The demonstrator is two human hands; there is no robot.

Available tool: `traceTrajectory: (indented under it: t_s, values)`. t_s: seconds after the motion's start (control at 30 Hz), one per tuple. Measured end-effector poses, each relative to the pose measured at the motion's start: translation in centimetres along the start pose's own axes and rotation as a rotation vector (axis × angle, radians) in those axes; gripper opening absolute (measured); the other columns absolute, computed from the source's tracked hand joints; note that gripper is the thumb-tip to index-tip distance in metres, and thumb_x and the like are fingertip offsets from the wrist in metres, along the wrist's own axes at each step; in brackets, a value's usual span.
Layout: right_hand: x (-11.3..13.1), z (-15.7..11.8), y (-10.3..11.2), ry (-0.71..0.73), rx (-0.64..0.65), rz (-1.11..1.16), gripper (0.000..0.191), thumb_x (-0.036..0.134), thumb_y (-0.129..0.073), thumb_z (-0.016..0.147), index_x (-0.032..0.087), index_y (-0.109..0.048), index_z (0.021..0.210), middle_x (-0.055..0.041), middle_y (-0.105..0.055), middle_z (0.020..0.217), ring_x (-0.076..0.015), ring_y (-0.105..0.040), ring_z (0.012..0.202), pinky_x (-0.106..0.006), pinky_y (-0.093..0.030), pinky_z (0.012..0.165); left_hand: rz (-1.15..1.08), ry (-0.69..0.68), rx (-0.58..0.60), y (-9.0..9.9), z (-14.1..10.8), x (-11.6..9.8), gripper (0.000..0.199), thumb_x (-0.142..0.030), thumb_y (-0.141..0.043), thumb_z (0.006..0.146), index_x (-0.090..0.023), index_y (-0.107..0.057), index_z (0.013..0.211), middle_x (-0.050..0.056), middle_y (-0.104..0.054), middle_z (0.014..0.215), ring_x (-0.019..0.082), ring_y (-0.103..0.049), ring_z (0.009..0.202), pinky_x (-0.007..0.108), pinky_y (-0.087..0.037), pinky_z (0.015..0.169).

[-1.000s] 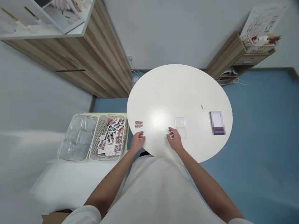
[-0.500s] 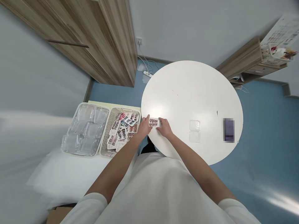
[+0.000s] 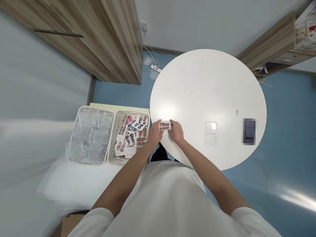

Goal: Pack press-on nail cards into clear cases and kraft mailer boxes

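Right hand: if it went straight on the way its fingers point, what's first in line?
The card of painted nails: its near edge sits at the right hand's fingertips, apparently touching. Depth is unclear from this one view; the left hand is at the card's far edge.

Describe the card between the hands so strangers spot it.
Find the white table. At its left edge, the left hand and right hand hold a card bearing two rows of reddish nail-shaped pieces. Other cards lie in the basket; this one is in hand.
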State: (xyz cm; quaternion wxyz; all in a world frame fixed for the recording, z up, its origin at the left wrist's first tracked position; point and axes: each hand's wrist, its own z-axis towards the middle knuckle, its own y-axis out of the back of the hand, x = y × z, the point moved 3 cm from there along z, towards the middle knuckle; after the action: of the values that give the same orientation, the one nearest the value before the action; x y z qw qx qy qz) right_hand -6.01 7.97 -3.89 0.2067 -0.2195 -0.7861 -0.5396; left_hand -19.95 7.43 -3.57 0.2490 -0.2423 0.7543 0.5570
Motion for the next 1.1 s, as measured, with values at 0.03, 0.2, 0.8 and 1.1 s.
traceTrajectory:
  t_s: [0.03, 0.2, 0.8, 1.1]
  values:
    - [0.0, -0.2, -0.1, 0.016, -0.003, 0.011, 0.056, 0.013, -0.049, 0.071, 0.022, -0.035, 0.124, -0.0058, -0.05, 0.105, -0.0222, -0.045, 0.097, -0.037, -0.041, 0.082, -0.002, -0.001, -0.001, -0.1, -0.1, 0.0, 0.06, -0.012, -0.055, 0.073, -0.019, -0.03, 0.127, 0.011, -0.047, 0.113, 0.024, -0.047, 0.105, 0.036, -0.042, 0.083]
    - [-0.7, -1.2, -0.3, 0.088, 0.057, 0.093, 0.064, 0.011, -0.049, 0.07, 0.021, -0.028, 0.13, -0.0065, -0.049, 0.107, -0.0222, -0.045, 0.098, -0.039, -0.039, 0.087, 0.011, 0.001, 0.029, -0.1, -0.5, -0.3, 0.064, -0.013, -0.053, 0.073, -0.019, -0.027, 0.13, 0.011, -0.045, 0.116, 0.026, -0.046, 0.106, 0.038, -0.041, 0.084]
    - [-14.8, -10.3, 9.8, 0.102, 0.004, 0.209, 0.06, 0.022, -0.054, 0.073, 0.025, -0.031, 0.128, -0.0068, -0.046, 0.109, -0.0233, -0.043, 0.106, -0.043, -0.039, 0.089, -0.005, -0.24, 0.186, -9.1, -4.6, -13.1, 0.065, -0.026, -0.062, 0.07, -0.023, -0.033, 0.128, 0.006, -0.05, 0.098, 0.02, -0.05, 0.088, 0.035, -0.045, 0.075]
    - [-20.8, -11.0, 11.9, 0.116, 0.016, 0.153, 0.059, 0.027, -0.06, 0.068, 0.024, -0.039, 0.123, -0.008, -0.04, 0.12, -0.0262, -0.038, 0.113, -0.044, -0.037, 0.091, 0.107, -0.208, 0.223, -13.4, -4.2, -16.8, 0.067, -0.032, -0.069, 0.064, -0.026, -0.04, 0.124, 0.008, -0.046, 0.107, 0.025, -0.047, 0.101, 0.038, -0.042, 0.082]
